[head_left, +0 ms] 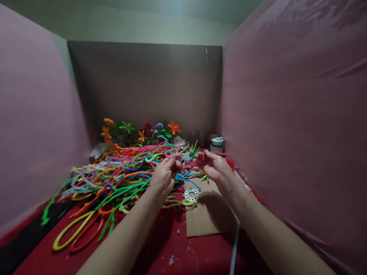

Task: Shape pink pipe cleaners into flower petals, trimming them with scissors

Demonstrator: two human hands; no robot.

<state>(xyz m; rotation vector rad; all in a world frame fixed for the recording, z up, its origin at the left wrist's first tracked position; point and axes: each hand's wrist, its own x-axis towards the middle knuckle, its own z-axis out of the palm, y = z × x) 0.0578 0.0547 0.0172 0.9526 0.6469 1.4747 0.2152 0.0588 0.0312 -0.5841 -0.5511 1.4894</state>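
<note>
My left hand (166, 173) is closed in a pinch above the right side of a heap of fuzzy pipe cleaners (123, 181) in many colours. Whatever sits between its fingertips is too small to make out. To its right, my right hand (216, 166) has its fingers curled around a pink pipe cleaner (220, 153), one end of which sticks out past the knuckles. A short gap separates the two hands. Below them, a white ring with holes (191, 194) lies on a sheet of cardboard (210, 223).
Pipe-cleaner flowers, one of them orange (173, 127), stand at the back. A lidded jar (217, 144) is at the back right. Pink walls (301, 126) rise on both sides. Small scraps (171, 261) dot the red cloth (151, 244). A pale strip (235, 248) lies near the front.
</note>
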